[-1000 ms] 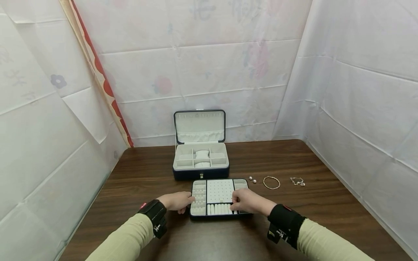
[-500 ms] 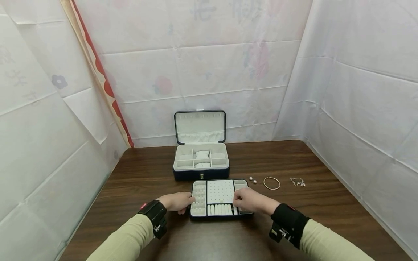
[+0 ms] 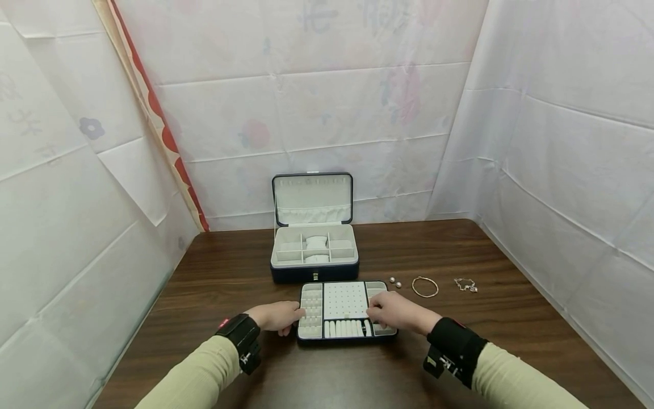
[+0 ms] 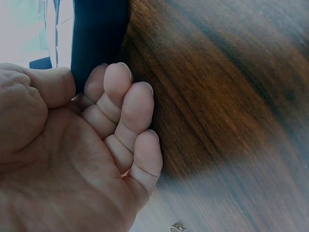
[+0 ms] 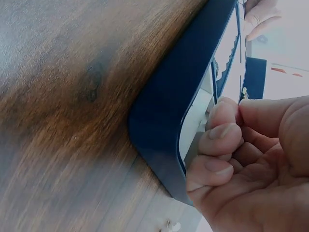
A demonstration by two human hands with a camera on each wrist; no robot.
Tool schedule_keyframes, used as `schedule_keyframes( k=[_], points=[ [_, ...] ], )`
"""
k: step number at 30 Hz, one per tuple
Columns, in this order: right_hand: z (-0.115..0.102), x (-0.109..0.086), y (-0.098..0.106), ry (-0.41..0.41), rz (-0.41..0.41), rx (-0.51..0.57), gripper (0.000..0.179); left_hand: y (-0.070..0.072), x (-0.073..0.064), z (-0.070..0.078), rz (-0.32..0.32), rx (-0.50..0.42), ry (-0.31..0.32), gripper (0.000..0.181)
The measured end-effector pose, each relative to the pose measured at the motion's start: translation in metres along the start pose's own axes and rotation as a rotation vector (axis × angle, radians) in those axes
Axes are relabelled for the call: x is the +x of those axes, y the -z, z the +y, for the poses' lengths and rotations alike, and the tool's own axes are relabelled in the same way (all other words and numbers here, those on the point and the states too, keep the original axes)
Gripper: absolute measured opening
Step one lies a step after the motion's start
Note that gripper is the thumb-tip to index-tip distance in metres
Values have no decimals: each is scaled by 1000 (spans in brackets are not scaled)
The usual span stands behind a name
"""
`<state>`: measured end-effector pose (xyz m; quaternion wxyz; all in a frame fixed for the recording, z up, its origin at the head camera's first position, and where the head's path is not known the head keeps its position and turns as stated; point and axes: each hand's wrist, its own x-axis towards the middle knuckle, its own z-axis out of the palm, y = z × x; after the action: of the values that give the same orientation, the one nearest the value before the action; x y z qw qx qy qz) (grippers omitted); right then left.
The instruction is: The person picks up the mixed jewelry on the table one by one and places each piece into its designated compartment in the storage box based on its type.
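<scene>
L hand (image 3: pixel 278 315) grips tray (image 3: pixel 347 342); R hand (image 3: pixel 394 312) curled over right side (can't tell if holding). Prob. fixing rolls (image 3: pixel 341 328); next needs tray still.

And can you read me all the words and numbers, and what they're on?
None can be read.
Faint marks, back sheet: look like writing, too blurred.
Fainter marks, left sheet: too blurred.
Red tag, left wristband: too small.
</scene>
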<state>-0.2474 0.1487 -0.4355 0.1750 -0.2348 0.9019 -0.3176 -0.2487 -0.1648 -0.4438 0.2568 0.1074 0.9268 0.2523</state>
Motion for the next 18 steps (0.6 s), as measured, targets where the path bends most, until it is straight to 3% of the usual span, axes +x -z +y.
schedule_keyframes(
  k=[9,18],
  points=[
    [6,1,2,-28,39,-14,27,0,6,-9,-23,2,-47,26],
    [12,1,6,-29,81,-47,30,0,-1,1,3,-16,-10,23]
  ],
)
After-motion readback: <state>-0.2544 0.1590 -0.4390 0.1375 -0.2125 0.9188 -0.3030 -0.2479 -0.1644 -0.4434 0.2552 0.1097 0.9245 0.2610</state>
